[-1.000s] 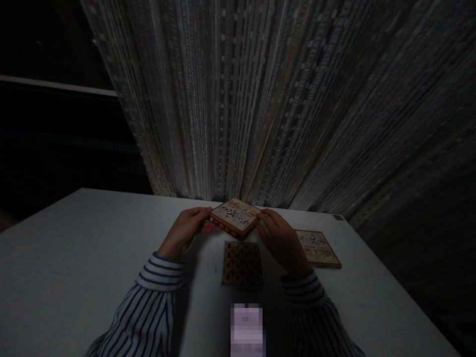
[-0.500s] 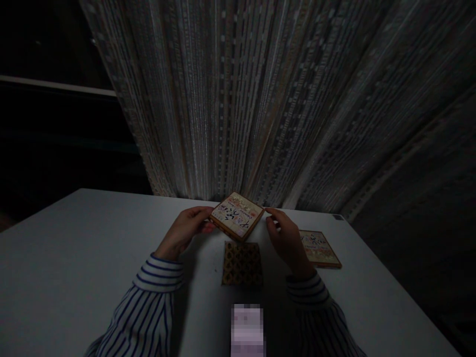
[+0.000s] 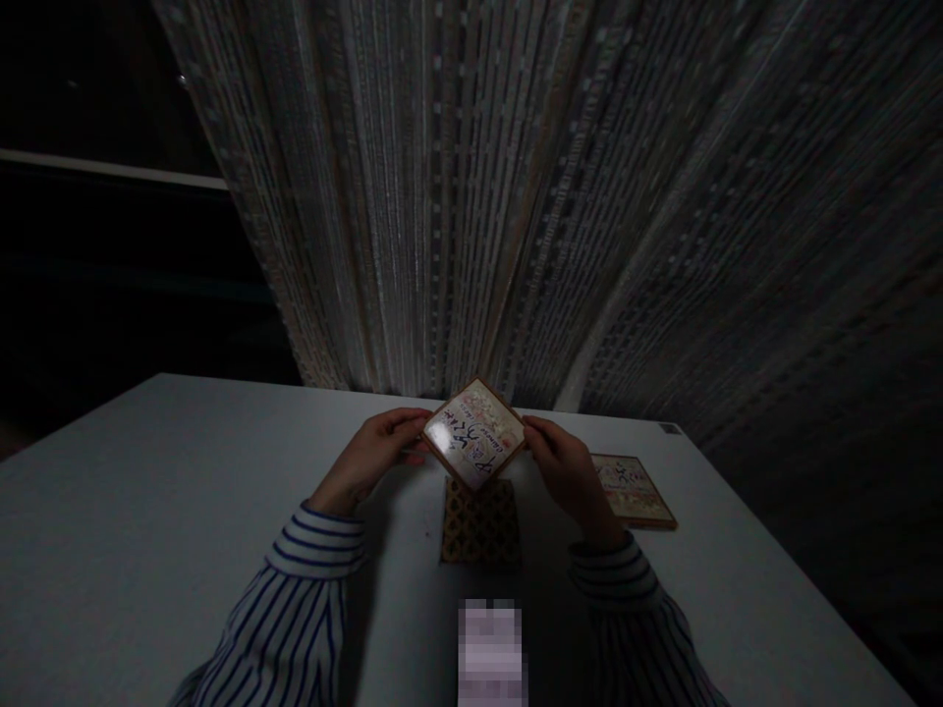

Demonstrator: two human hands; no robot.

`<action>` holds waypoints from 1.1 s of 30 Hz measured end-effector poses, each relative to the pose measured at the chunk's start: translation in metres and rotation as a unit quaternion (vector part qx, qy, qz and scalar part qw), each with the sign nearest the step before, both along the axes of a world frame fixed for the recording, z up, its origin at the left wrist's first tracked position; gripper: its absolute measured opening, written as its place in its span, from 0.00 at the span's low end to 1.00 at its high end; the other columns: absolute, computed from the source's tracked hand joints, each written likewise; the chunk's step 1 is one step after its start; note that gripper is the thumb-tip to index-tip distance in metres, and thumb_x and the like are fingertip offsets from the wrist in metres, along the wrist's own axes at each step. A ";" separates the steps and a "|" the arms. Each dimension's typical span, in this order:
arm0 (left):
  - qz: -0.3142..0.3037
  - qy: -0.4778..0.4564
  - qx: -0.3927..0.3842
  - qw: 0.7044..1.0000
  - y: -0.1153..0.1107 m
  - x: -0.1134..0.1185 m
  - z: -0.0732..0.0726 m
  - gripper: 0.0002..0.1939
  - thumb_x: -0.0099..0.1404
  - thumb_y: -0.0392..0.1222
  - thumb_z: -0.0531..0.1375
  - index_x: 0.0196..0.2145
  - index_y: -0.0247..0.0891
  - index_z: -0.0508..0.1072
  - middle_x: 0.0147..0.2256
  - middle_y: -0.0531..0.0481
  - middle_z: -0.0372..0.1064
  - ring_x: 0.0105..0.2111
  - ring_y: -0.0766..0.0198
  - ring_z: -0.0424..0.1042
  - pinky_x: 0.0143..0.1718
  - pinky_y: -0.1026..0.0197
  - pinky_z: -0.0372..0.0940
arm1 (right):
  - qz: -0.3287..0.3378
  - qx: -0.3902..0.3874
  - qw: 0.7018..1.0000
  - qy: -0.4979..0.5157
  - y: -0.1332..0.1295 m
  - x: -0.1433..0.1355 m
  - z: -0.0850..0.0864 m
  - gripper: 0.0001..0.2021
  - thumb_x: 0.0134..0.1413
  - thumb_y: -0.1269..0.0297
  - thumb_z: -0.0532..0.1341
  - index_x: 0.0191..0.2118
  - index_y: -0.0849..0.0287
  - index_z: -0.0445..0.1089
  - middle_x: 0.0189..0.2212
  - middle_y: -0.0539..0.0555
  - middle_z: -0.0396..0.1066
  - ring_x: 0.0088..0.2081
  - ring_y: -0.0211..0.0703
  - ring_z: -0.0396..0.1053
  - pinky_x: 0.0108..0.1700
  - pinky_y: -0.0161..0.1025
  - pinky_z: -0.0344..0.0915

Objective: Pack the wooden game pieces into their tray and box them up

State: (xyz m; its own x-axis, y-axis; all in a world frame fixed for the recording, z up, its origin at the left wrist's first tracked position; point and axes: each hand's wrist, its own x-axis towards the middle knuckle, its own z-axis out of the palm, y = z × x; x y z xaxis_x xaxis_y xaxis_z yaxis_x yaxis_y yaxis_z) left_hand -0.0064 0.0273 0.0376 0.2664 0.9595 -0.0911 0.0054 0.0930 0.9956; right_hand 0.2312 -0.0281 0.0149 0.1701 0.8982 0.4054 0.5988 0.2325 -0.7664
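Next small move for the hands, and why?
Probably turn the printed case slightly, until its edges run parallel to those of the patterned box. The left hand and right hand hold it at opposite corners, with another corner pointing toward the body, while the box sits roughly square to the wearer on the table.

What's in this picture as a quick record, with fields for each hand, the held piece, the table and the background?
Left hand: holding the left corner of the printed square
Right hand: at its right corner
Pose: tilted, near corner overlapping the patterned box in view; contact unclear
Table: white, with a similar square lying at right
Background: striped curtain
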 end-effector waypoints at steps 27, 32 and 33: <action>0.019 0.036 0.053 0.998 0.006 0.003 -0.002 0.24 0.47 0.50 0.65 0.41 0.33 0.75 0.40 0.43 0.75 0.37 0.57 0.72 0.32 0.59 0.66 | 0.049 -0.097 0.994 -0.013 -0.002 0.004 0.002 0.09 0.52 0.64 0.55 0.39 0.58 0.68 0.33 0.53 0.75 0.36 0.41 0.72 0.37 0.37 0.67; 0.010 0.042 0.063 0.997 0.007 0.004 -0.001 0.25 0.48 0.52 0.65 0.41 0.34 0.75 0.40 0.43 0.75 0.37 0.57 0.72 0.34 0.58 0.67 | 0.041 -0.119 0.992 -0.028 -0.003 0.004 0.004 0.08 0.52 0.64 0.56 0.38 0.58 0.68 0.33 0.53 0.75 0.35 0.41 0.73 0.37 0.37 0.67; 0.009 0.044 0.065 0.997 0.007 0.005 -0.002 0.25 0.48 0.52 0.65 0.41 0.34 0.75 0.40 0.43 0.75 0.37 0.57 0.72 0.34 0.57 0.67 | 0.041 -0.117 0.992 -0.021 -0.002 0.004 0.003 0.09 0.52 0.63 0.56 0.38 0.58 0.69 0.34 0.53 0.76 0.36 0.41 0.73 0.37 0.38 0.67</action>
